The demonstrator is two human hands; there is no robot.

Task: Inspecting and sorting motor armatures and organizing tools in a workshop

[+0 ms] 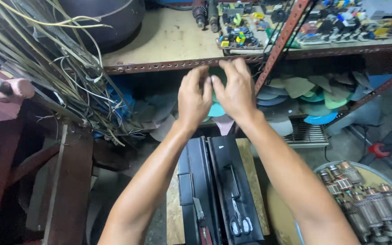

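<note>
Both my hands are raised in front of a rusty metal shelf edge [159,67]. My left hand [194,97] and my right hand [236,90] are close together, fingertips nearly touching at about the shelf's height. Whatever they pinch is hidden behind the fingers; I cannot tell if they hold anything. Behind them, on the lower shelf, lie teal and grey fan blades [216,110]. Below my forearms an open black metal toolbox [218,181] rests on a wooden board, with scissors [240,222] and pliers [201,218] lying in it.
A tangle of wires and cords [64,68] hangs at the left. More fan blades [314,97] are stacked on the lower shelf at right. Circuit boards and small parts [241,36] cover the upper shelf. A round tray of motor armatures [368,199] sits at the bottom right.
</note>
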